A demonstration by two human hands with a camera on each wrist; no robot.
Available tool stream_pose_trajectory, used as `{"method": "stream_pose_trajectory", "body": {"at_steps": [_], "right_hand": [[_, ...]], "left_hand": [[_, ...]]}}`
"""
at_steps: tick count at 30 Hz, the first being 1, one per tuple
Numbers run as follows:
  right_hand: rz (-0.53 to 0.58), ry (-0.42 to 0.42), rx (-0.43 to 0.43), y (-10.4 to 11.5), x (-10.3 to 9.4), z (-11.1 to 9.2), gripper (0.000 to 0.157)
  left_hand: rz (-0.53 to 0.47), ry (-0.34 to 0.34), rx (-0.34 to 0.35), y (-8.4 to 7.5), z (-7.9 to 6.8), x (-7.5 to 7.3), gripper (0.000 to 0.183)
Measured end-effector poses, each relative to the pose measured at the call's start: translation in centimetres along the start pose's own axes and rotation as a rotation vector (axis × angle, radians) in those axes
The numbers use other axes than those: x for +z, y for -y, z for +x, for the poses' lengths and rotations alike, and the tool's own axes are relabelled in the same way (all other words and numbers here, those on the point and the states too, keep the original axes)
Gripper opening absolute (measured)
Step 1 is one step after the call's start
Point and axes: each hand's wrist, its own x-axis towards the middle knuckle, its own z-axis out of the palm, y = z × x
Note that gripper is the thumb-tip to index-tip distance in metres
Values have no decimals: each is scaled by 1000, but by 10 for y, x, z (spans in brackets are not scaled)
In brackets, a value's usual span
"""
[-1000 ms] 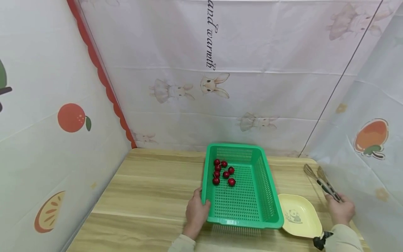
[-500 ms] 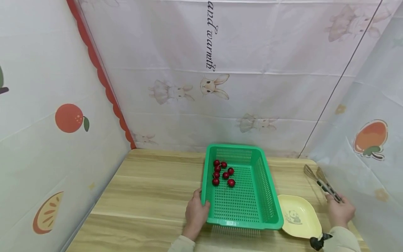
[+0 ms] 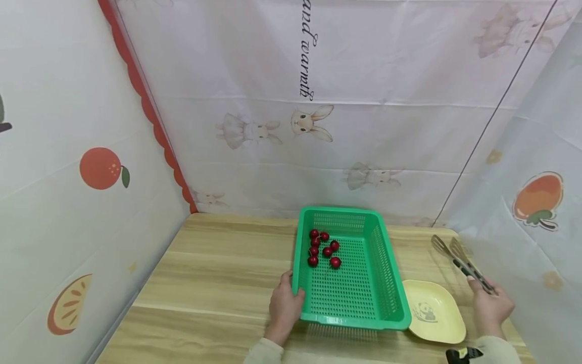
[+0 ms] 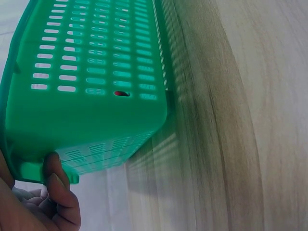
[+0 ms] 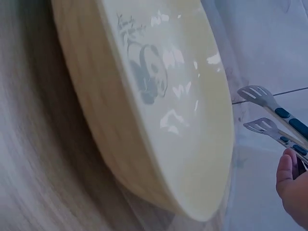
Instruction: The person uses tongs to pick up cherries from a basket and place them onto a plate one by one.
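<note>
My left hand (image 3: pixel 285 306) grips the near left rim of a green plastic basket (image 3: pixel 345 322), with the thumb over the edge. Several dark red cherries (image 3: pixel 335 262) lie in the basket, toward its left side. In the left wrist view the curled fingers (image 4: pixel 62 192) hold the rim at a corner of the basket's slotted wall (image 4: pixel 82 115). My right hand (image 3: pixel 493 307) holds a pair of metal tongs (image 3: pixel 465 268) by the handles, slotted heads pointing away and spread apart. Nothing sits between those heads. The tongs (image 5: pixel 283 114) also show in the right wrist view.
A pale yellow plate (image 3: pixel 443 323) with a panda print lies right of the basket, partly under its rim in the head view. The wooden table (image 3: pixel 218 283) extends to the left. Printed cloth walls (image 3: pixel 254 65) stand behind and on both sides.
The tong heads have swung slightly to the left, with a small turn of my right wrist. The basket, cherries and left hand stay where they were.
</note>
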Motion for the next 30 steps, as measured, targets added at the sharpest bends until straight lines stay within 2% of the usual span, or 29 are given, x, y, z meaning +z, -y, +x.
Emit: {"method": "stream_pose_trajectory", "body": {"at_steps": [2, 8, 10, 13, 14, 17, 19, 25, 30], "right_hand": [[77, -2, -10, 1, 1, -2, 22], [194, -19, -2, 11, 6, -11, 23], [168, -23, 2, 18, 7, -17, 20], [191, -15, 11, 22, 7, -21, 19], [166, -12, 2, 22, 7, -20, 19], [202, 24, -13, 13, 6, -14, 23], [191, 35, -8, 14, 7, -16, 27], [157, 40, 3, 45, 17, -46, 22], [127, 67, -24, 55, 21, -56, 20]], "left_hand": [[4, -2, 1, -1, 0, 0, 50], [7, -1, 3, -2, 1, -2, 49], [2, 1, 2, -3, 1, -2, 49], [2, 5, -2, -3, 1, -2, 49], [4, 5, -4, -3, 1, -2, 49], [7, 6, -7, -2, 1, -2, 49], [9, 3, -5, -1, 1, -1, 49], [4, -4, 3, 1, 0, 2, 48], [4, -10, 6, 3, -1, 4, 48]]}}
